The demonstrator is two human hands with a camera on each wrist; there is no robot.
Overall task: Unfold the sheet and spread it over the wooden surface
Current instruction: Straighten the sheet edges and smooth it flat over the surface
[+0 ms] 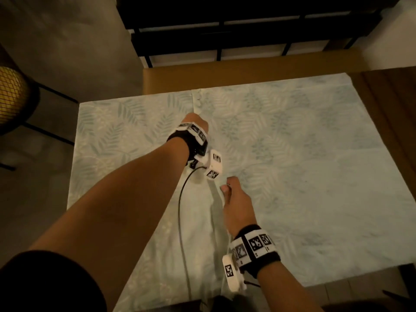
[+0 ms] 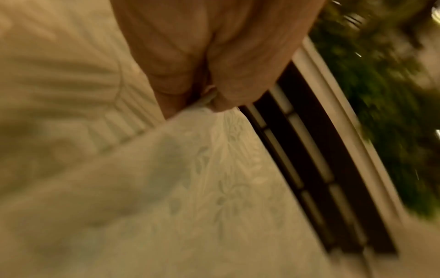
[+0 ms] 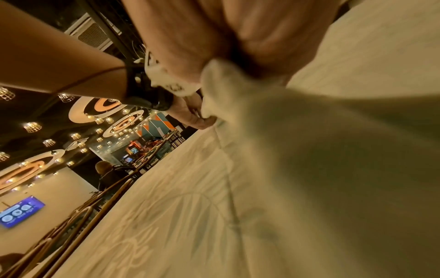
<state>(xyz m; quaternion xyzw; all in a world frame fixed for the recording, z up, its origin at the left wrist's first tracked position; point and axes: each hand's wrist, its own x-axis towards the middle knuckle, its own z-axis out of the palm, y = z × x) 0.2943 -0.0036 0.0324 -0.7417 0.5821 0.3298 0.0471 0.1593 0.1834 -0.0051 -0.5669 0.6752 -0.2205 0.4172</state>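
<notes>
The sheet [image 1: 281, 154], pale with a faint leaf print, lies over most of the worktop [image 1: 382, 91], flat on the 3 o'clock half and still doubled along a buttoned hem that runs from 12 to 6 o'clock through the middle. It looks thin, light and limp: it sags into soft folds wherever it is lifted and will likely drag and wrinkle, not slide as one piece. The hem, thicker and stitched, seems the safest place to take hold.

The left hand [image 1: 195, 122] pinches that hem toward 12 o'clock, its fingers [image 2: 228, 79] curled tight around a ridge of cloth. The right hand [image 1: 236, 199], nearer at 6 o'clock, grips the same hem in closed fingers [image 3: 269, 43].

Bare wood shows at 12 and 2 o'clock. Beyond it stands a dark slatted bench [image 1: 247, 30]; a wicker chair [image 1: 13, 97] sits at 9 o'clock.
</notes>
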